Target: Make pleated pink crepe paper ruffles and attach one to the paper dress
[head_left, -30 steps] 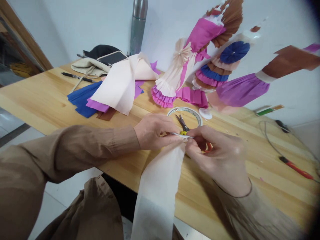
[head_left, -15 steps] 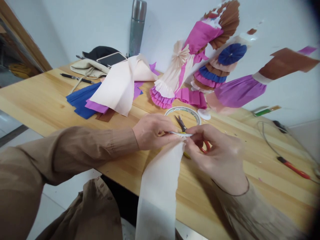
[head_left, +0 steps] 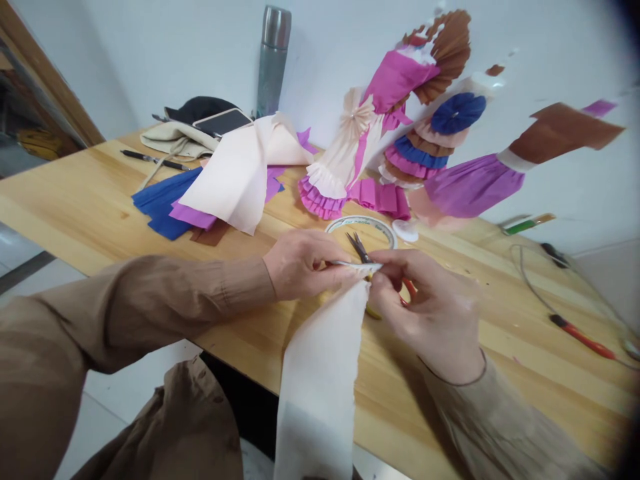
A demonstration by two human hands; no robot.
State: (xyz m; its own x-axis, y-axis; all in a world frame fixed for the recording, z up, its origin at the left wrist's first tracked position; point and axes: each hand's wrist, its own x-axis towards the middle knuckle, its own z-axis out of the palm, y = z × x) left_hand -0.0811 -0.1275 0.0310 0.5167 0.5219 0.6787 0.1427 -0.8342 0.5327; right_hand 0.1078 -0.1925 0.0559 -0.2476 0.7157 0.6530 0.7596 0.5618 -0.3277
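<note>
A long strip of white crepe paper (head_left: 320,360) hangs down past the table's front edge, its upper end bunched between my two hands. My left hand (head_left: 305,263) is closed, pinching the top edge from the left. From the other side, my right hand (head_left: 427,303) pinches the same edge between thumb and fingers. A thin white band runs along the pinched edge. Just behind the hands lie scissors (head_left: 358,247) with dark blades and orange and yellow handles, partly hidden by my fingers. They overlap a roll of tape (head_left: 385,230).
Paper-dressed bottles (head_left: 330,160) stand along the wall, with folded pink paper (head_left: 383,198) in front. To the left lie cream, blue and purple paper sheets (head_left: 230,173), a pen (head_left: 150,159), a phone (head_left: 223,122) and a flask (head_left: 274,60). A red-handled corded tool (head_left: 583,337) lies right.
Both hands keep their pinch on the crepe paper strip. The right hand has shifted slightly left, and the view has moved a little.
</note>
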